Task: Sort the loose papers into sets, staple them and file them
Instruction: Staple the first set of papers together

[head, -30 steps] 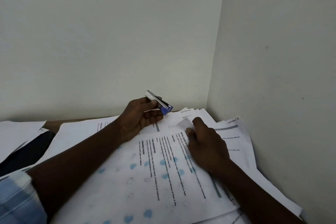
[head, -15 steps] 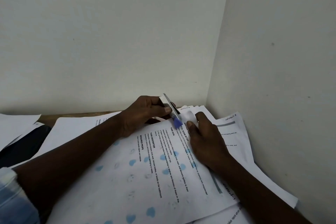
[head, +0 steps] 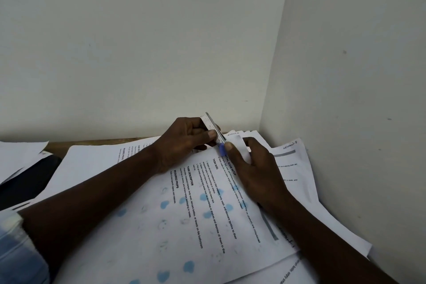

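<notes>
My left hand (head: 184, 143) grips a small metal stapler (head: 213, 129) with a blue tip, tilted down onto the far corner of the top set of papers (head: 175, 226). That set is printed with black text and shows pale blue spots. My right hand (head: 255, 168) lies flat on the same set beside the stapler, its thumb and fingers pinching the sheet's far corner right at the blue tip. More white sheets (head: 297, 168) fan out underneath toward the wall corner.
Two plain walls meet in a corner (head: 265, 122) just behind the papers. A strip of wooden table (head: 92, 143) shows at the back. Loose sheets (head: 18, 157) and a dark object (head: 27, 180) lie at the left.
My left hand has brought the stapler down from above the papers onto the far corner of the top set. My right hand shifted up to pinch that corner.
</notes>
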Available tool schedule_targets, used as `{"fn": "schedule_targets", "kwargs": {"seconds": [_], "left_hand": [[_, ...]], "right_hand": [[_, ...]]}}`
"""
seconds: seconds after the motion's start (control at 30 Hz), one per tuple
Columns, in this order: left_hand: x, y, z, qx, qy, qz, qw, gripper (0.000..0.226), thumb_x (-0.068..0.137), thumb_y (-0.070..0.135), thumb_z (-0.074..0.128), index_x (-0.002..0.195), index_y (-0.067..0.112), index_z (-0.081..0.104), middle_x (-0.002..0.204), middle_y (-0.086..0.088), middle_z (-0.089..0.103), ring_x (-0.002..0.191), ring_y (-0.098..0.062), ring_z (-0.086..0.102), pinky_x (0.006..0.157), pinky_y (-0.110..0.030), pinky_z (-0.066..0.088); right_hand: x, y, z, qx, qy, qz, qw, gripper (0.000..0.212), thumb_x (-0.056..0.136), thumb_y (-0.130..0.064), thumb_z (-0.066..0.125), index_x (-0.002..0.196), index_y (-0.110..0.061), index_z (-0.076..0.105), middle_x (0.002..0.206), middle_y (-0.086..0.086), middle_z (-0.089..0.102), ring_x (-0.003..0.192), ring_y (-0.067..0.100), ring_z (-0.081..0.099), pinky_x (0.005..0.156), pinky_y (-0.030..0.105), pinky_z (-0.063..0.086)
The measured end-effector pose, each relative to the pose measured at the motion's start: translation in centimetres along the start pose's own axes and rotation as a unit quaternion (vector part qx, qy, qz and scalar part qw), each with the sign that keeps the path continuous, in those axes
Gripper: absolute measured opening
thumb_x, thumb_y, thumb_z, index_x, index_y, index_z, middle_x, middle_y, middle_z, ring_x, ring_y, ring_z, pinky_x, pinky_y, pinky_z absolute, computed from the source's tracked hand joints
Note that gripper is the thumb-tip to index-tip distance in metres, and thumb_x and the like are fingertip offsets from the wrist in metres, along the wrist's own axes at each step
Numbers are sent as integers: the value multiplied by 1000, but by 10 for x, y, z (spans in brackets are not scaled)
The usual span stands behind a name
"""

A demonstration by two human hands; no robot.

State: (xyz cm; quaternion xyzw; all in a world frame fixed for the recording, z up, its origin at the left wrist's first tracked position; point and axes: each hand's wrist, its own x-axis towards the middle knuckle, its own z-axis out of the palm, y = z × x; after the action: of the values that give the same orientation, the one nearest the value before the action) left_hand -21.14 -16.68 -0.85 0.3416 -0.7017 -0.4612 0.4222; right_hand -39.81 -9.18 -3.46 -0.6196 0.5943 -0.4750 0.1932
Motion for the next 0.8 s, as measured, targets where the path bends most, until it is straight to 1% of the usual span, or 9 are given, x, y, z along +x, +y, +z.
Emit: {"fn": "schedule_targets", "kwargs": {"seconds": [0.13, 0.3, 0.4, 0.5, 0.53, 0.6, 0.67, 0.73, 0.8], "left_hand": [[-1, -4, 0, 14, -4, 15, 1000, 10, 101, 8, 63, 100, 10, 73, 96, -7, 79, 89, -19, 72, 83, -34, 54], [-1, -14, 5, -32, -12, -10, 999, 11, 100, 9, 66, 101, 1, 74, 92, -16, 74, 85, -27, 64, 79, -35, 53], [1, -3, 0, -16, 9, -34, 999, 20, 100, 9, 65, 86, 14, 77, 83, -14, 70, 77, -22, 63, 74, -33, 52], [8, 12, -14, 27, 69, -22, 997, 21, 103, 9, 57, 111, 14, 76, 88, -9, 71, 80, -22, 66, 81, -37, 57], [12, 16, -25, 42, 89, -16, 995, 25, 104, 9, 54, 118, 14, 74, 89, -5, 71, 79, -20, 68, 80, -36, 58], [16, 23, -53, 107, 97, -3, 989, 28, 105, 11, 54, 124, 19, 72, 84, 3, 71, 75, -14, 68, 77, -33, 60], [15, 27, -85, 276, 75, -4, 958, 24, 105, 20, 57, 123, 25, 72, 80, 6, 72, 73, -10, 68, 81, -34, 57], [9, 23, -110, 465, 43, -20, 884, 20, 103, 28, 60, 120, 31, 70, 84, 10, 71, 78, -4, 65, 82, -33, 51], [0, 14, -129, 570, 30, -28, 821, 19, 100, 31, 64, 118, 32, 70, 92, 13, 62, 86, -9, 60, 83, -33, 49]], "right_hand": [[2, -1, 2, -36, -4, -6, 999, 60, 85, -83, 43, 97, -27, 61, 94, -10, 69, 92, 15, 65, 85, 46, 54], [-3, 0, 5, -154, -5, -14, 988, 50, 99, -65, 45, 72, -23, 36, 75, -5, 51, 81, 27, 53, 71, 41, 44], [-1, 1, 6, -113, -8, -4, 994, 51, 95, -72, 45, 82, -23, 51, 83, -6, 62, 84, 20, 59, 77, 41, 49], [2, 1, 5, -111, -44, 27, 993, 51, 100, -65, 42, 127, -26, 61, 128, -6, 67, 122, 23, 59, 103, 42, 46], [2, 2, 6, -114, -45, 29, 992, 49, 102, -61, 42, 133, -26, 58, 134, -4, 64, 127, 25, 57, 106, 42, 44], [2, 2, 5, -137, -47, 14, 989, 40, 104, -54, 42, 126, -24, 58, 127, -3, 67, 121, 26, 59, 100, 41, 46], [0, 0, 6, -171, -53, 5, 984, 34, 106, -49, 41, 120, -23, 58, 121, -3, 68, 116, 27, 60, 92, 39, 46], [-1, -2, 5, -193, -56, -6, 980, 31, 107, -47, 40, 116, -23, 57, 117, -2, 68, 113, 29, 60, 88, 39, 44], [-3, -5, 5, -202, -57, -11, 978, 28, 107, -46, 39, 113, -24, 55, 116, -1, 68, 112, 29, 59, 86, 39, 43]]}}
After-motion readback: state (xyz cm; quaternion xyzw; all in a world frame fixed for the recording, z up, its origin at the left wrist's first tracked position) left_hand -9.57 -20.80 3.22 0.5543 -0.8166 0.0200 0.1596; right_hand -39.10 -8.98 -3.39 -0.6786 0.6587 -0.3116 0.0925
